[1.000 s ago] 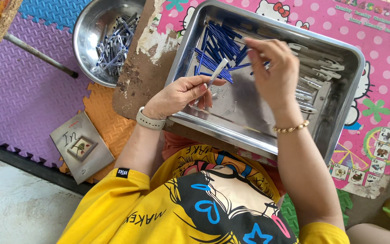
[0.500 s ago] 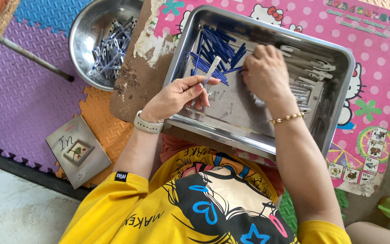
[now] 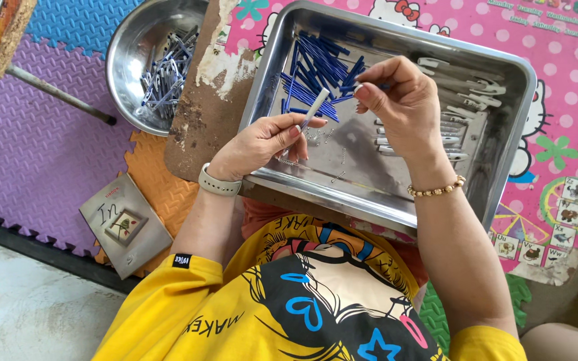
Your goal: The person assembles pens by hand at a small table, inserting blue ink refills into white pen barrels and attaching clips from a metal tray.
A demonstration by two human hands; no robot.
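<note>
Sorting small parts over steel tray

Pinching a thin white plastic tube (image 3: 314, 115), left hand (image 3: 262, 142) hovers over rectangular stainless-steel tray (image 3: 503, 134). Right hand (image 3: 399, 100) pinches a slim blue tube (image 3: 358, 75) above pile of blue plastic tubes (image 3: 316, 77). White clip pieces (image 3: 459, 90) lie at tray's right. Round metal bowl (image 3: 128, 53) of assembled parts sits left, on foam mat.

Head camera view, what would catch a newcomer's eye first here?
Probably the big steel tray in the middle, with a heap of blue sticks in its far left corner and pale clips along its right side. Over it, the left hand pinches a thin white stick, and the right hand picks at the blue heap. A round steel bowl of finished pieces sits to the upper left.
</note>
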